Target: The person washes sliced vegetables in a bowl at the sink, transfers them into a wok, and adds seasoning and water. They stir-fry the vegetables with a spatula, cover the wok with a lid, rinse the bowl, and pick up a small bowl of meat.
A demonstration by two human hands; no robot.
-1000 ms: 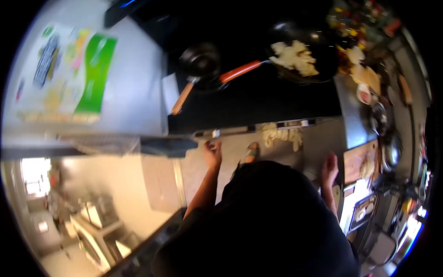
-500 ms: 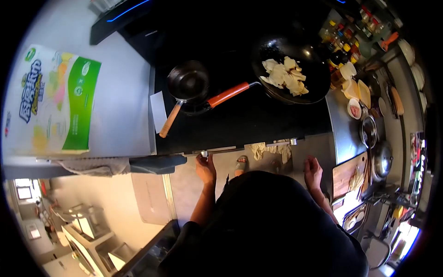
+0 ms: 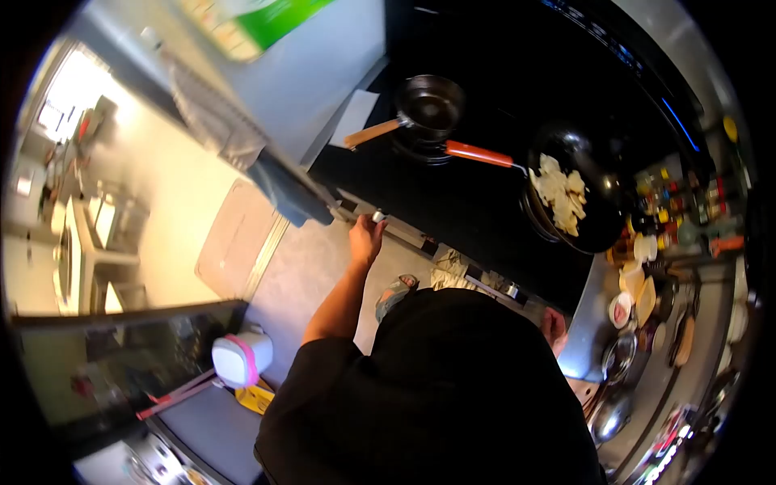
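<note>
Where the knob [image 3: 378,216] sits, blue cloth [image 3: 284,191] hangs nearby.

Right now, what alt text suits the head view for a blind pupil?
A left hand grasps a front knob of a black stove that holds a wok of pale slices and a small pan. The right hand is near the counter.

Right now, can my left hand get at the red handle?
Probably yes: nothing seems to stand between your left hand and the red handle, which lies over the black stovetop. The hand is at a front knob, though, and would have to leave it first.
</note>
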